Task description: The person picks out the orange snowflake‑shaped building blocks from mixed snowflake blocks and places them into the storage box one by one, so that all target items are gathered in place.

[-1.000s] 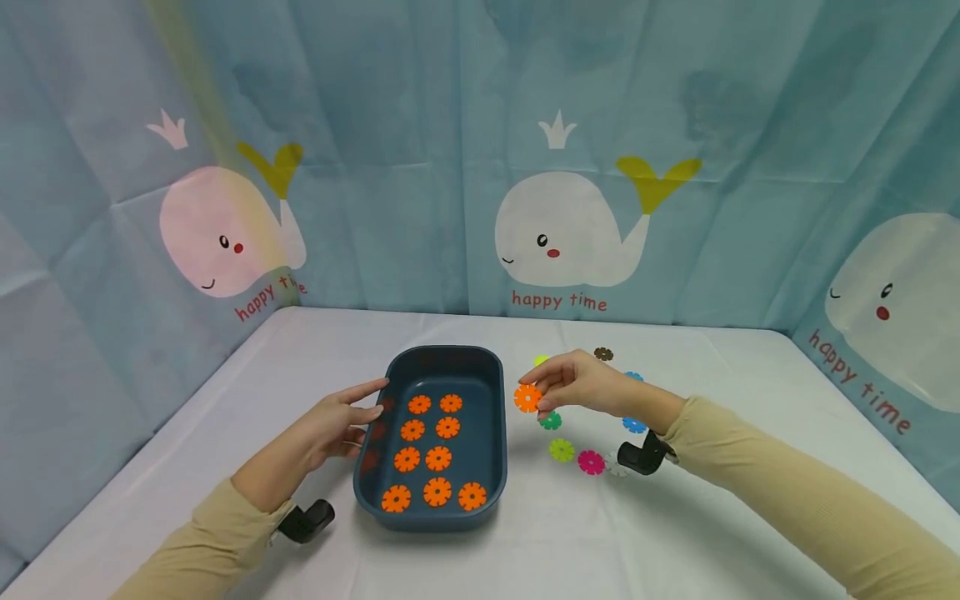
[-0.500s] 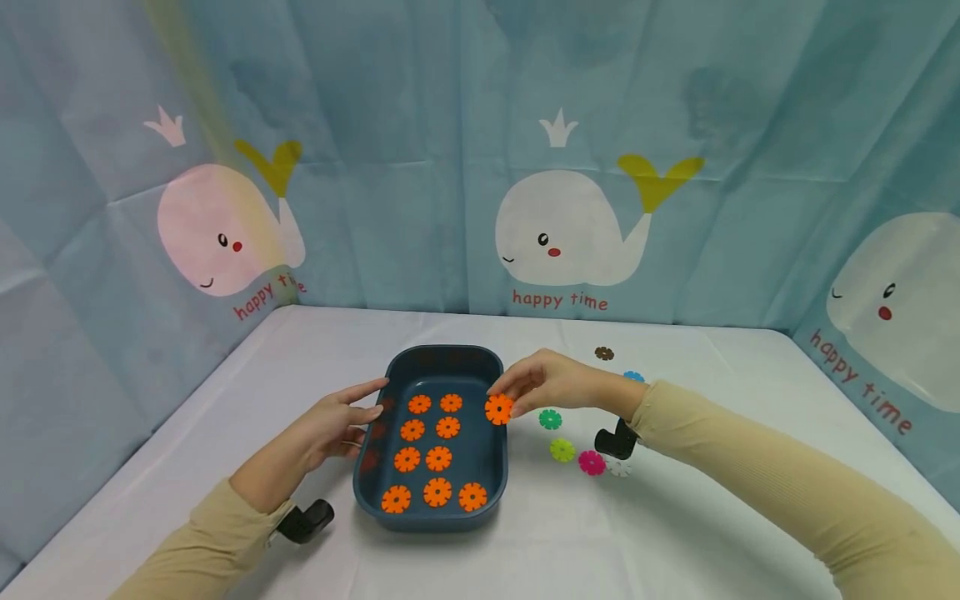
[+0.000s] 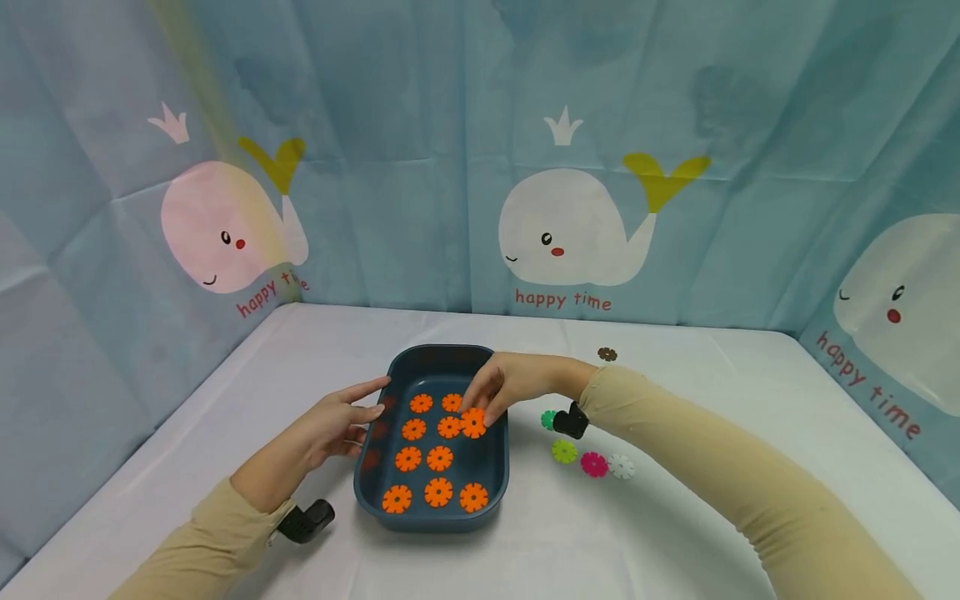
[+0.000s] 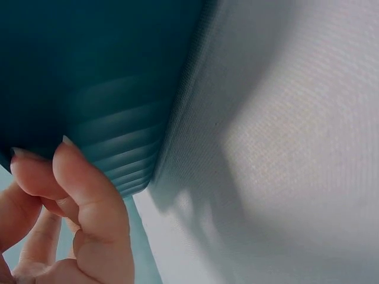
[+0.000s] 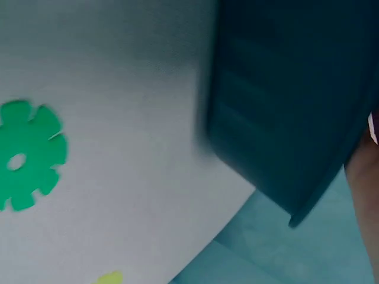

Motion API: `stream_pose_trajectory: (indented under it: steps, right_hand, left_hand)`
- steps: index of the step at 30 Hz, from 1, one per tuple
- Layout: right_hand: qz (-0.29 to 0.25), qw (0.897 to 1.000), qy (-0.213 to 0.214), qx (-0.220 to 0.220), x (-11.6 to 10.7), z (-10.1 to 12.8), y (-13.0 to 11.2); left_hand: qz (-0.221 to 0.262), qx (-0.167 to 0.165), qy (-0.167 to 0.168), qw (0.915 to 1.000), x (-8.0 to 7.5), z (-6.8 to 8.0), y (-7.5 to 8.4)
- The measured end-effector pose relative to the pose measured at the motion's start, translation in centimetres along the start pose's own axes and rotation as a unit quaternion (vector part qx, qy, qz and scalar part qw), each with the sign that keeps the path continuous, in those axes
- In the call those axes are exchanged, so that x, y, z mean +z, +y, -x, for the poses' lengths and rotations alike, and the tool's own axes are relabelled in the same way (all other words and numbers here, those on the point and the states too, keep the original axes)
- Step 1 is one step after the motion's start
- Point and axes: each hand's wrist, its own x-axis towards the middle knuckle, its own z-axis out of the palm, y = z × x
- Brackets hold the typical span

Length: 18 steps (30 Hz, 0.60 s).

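Left hand [image 3: 330, 429] at the left wall of the dark blue tray [image 3: 491, 483]: my fingers lie loosely extended, their tips touching the outside of the rim, holding nothing. Tray on the white table [image 3: 225, 417], with orange flower discs laid in two columns inside. Right hand [image 3: 510, 383] reaching over the tray's right rim, my fingertips pinching one orange disc [image 3: 473, 422] low over the tray floor, just beside the right column. Green disc [image 5: 26, 155], lime disc [image 3: 563, 451], pink disc [image 3: 593, 464] and white disc [image 3: 621, 466] lie on the table right of the tray.
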Motion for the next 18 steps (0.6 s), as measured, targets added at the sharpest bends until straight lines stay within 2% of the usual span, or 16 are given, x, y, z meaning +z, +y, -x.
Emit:
stream_pose_trajectory:
  steps: [3, 7, 13, 18]
  right_hand:
    - [0.004, 0.999, -0.041, 0.012, -0.2, -1.1, 0.1]
    - [0.036, 0.995, -0.081, 0.037, -0.4, -2.5, 0.0]
    - [0.092, 0.984, -0.129, 0.081, 0.4, -3.8, -0.1]
    - [0.127, 0.976, -0.142, 0.105, 0.9, -4.3, 0.0]
  left_hand:
    - [-0.001, 0.0, 0.001, 1.0, 0.0, 0.0, 0.1]
    - [-0.001, -0.001, 0.0, 1.0, 0.0, 0.0, 0.1]
    - [-0.002, -0.002, 0.0, 1.0, 0.0, -0.1, 0.1]
    - [-0.002, -0.002, -0.001, 1.0, 0.0, 0.0, 0.1]
